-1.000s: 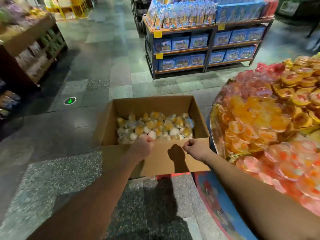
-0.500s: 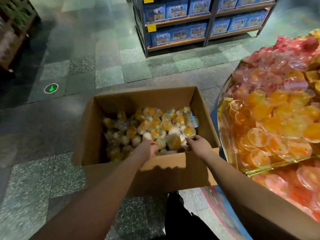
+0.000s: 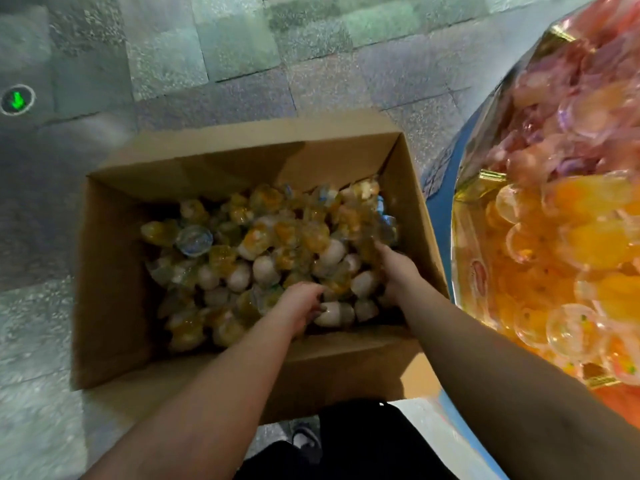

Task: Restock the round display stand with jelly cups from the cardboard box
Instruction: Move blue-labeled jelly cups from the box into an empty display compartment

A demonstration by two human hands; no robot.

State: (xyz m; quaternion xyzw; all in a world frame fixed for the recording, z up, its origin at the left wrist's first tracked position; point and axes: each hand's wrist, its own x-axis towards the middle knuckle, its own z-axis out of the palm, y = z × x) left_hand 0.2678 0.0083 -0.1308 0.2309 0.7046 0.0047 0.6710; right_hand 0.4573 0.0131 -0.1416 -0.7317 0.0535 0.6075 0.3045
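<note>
An open cardboard box (image 3: pixel 242 157) stands on the floor below me, partly filled with yellow and white jelly cups (image 3: pixel 263 237). My left hand (image 3: pixel 299 304) is inside near the front wall, fingers curled around cups beside a white one. My right hand (image 3: pixel 398 271) is dug into the pile at the box's right side, fingers bent round cups, fingertips hidden. The round display stand (image 3: pixel 465 202) with its gold rim rises at the right, heaped with orange jelly cups (image 3: pixel 595 237) and pink jelly cups (image 3: pixel 571 147).
Grey stone floor tiles surround the box. A green arrow floor marker (image 3: pixel 17 100) glows at the far left. My dark trousers and a shoe (image 3: pixel 304 438) are just behind the box. The stand's blue base (image 3: pixel 440 202) nearly touches the box's right wall.
Both hands went from the box's front edge down into the pile of jelly cups. My view tilted down and closer; the shelves are out of sight.
</note>
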